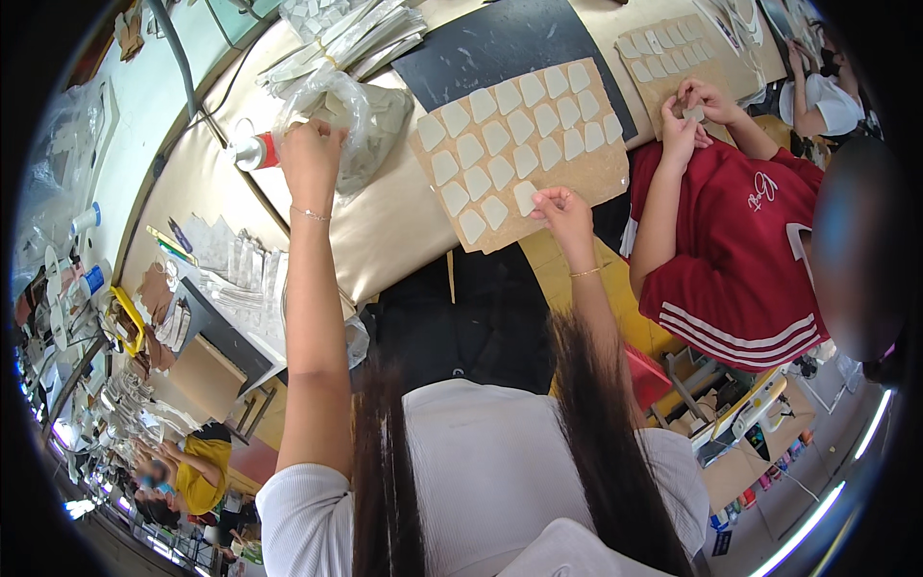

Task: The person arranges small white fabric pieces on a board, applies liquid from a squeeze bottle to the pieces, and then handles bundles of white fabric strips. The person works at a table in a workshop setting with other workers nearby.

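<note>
A brown cardboard sheet [577,168] lies on the tan table, covered with rows of small white shield-shaped pieces. My right hand [562,213] presses one white piece [525,197] onto the sheet's near edge, fingers pinched on it. My left hand [310,154] reaches forward with its fingers closed at the mouth of a clear plastic bag [370,120] that holds more pale pieces.
A person in a red shirt [731,250] sits to my right, handling a white piece over a second cardboard sheet [663,53]. A black mat [500,43] lies beyond my sheet. A white and red glue bottle [252,151] lies left of the bag. Stacked papers and tools crowd the left.
</note>
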A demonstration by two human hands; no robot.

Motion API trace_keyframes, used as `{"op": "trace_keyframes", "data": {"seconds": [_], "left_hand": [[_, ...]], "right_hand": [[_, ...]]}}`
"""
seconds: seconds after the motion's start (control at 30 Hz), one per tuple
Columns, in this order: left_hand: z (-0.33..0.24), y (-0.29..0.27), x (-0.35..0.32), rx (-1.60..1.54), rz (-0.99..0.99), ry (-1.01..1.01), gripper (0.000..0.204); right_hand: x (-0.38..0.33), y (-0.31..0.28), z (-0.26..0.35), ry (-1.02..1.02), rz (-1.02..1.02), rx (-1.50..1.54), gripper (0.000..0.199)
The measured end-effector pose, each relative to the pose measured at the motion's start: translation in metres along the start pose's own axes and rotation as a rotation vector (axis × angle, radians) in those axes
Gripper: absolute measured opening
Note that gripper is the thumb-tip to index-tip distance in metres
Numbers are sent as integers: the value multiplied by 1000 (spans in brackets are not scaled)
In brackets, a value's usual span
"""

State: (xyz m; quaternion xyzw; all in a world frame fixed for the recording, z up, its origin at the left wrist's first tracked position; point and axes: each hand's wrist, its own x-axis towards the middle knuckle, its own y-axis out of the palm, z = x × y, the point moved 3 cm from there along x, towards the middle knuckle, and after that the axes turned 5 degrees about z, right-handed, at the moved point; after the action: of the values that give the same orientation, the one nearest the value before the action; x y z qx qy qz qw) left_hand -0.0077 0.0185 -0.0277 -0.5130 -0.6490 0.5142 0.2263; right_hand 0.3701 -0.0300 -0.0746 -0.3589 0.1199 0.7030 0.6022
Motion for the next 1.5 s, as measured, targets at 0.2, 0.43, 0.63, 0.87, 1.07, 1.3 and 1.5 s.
{"op": "trace_keyframes", "data": {"seconds": [0.2,0.43,0.63,0.87,1.07,1.3,1.5], "left_hand": [[-11,-19,-9,-101,35,-104,25],[-11,-38,-42,-444,-53,-115,21],[-30,-44,-76,-1042,141,-169,26],[-64,-18,-97,-1324,629,-260,28],[-76,-17,-114,-1082,795,-7,31],[-65,-27,-84,-548,493,331,25],[1,-9,17,260,75,145,37]], "right_hand": [[-1,18,2,7,-58,-161,19],[4,21,-4,-116,-161,-426,20],[-7,29,32,-215,-167,-536,22],[-59,64,129,-872,52,-363,38],[-73,64,137,-681,545,-167,39],[-57,61,94,-301,394,-14,19],[-10,10,42,-211,-127,66,14]]}}
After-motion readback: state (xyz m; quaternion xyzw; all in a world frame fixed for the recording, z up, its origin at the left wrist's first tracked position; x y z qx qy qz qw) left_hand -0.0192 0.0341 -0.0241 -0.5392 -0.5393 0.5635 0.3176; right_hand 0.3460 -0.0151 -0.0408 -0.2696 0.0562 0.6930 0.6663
